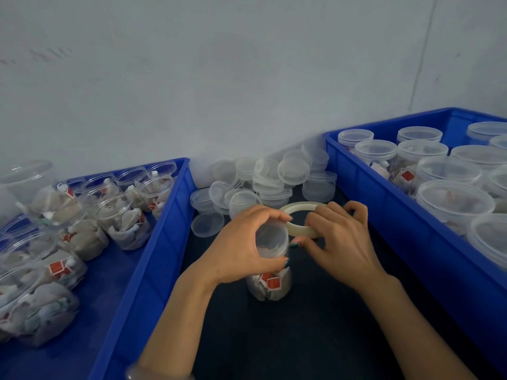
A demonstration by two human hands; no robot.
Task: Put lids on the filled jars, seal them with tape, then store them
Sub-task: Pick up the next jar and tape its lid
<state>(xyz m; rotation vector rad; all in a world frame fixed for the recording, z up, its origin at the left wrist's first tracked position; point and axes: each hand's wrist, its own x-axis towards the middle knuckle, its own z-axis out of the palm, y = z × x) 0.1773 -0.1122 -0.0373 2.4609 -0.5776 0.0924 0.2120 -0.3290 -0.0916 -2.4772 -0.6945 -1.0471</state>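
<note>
We see left grip (244, 242) clamped round top of lidded jar (270, 286), upright mid-desk (301, 338); right grip (340, 242) curled round tape roll (299, 208), just beside jar's rim; loose lids (269, 176) heaped at far desk edge; unlidded jars (123, 215) in left crate (153, 242); capped jars (452, 198) in right crate (384, 204).

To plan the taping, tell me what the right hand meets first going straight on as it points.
Likely the lidded clear plastic jar in the left hand; the right hand, holding the whitish tape ring, points at it. Depth unclear.
</note>
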